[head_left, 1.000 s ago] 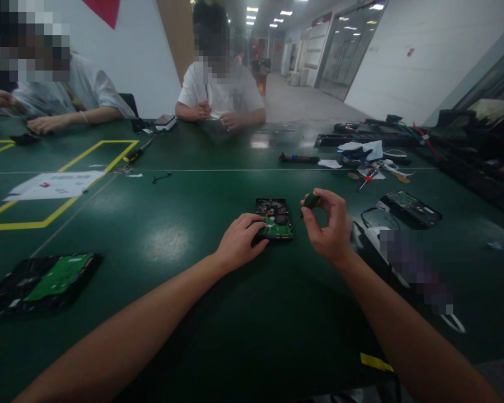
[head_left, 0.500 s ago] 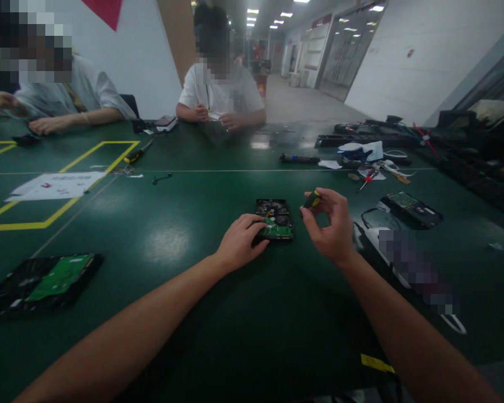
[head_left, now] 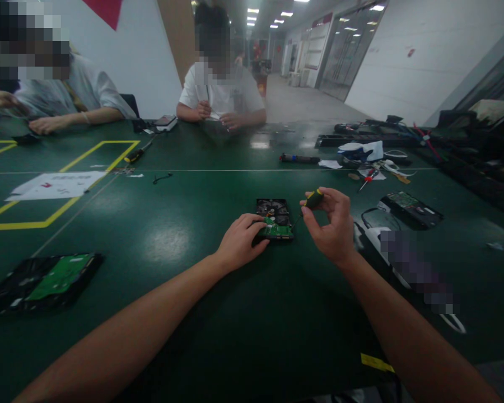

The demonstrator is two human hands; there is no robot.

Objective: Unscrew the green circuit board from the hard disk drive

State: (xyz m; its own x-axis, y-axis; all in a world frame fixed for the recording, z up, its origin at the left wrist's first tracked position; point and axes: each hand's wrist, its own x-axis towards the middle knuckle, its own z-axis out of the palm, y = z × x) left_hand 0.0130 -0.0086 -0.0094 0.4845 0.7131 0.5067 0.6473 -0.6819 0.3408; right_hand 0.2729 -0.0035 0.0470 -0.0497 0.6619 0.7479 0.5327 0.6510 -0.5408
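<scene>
A hard drive (head_left: 273, 209) lies on the green table in front of me, its green circuit board (head_left: 282, 230) facing up. My left hand (head_left: 242, 240) grips the drive along its left side, fingers on the board and thumb at the near edge. In my right hand (head_left: 331, 224) is a screwdriver (head_left: 313, 199) with a dark green and yellow handle, pinched between thumb and fingers. Its shaft slants down to the left, and the tip is at the right edge of the board. Whether the tip sits in a screw is too small to tell.
Another hard drive (head_left: 63, 277) lies at the left, a third (head_left: 411, 208) at the right beside a white power strip (head_left: 397, 268). Farther off are a yellow-black screwdriver (head_left: 138, 152), a red screwdriver (head_left: 368, 178) and paper (head_left: 59, 186). Two people sit across the table.
The screwdriver handle has turned slightly in my right fingers, which have shifted a little on it. My left hand and the hard drive stay in place.
</scene>
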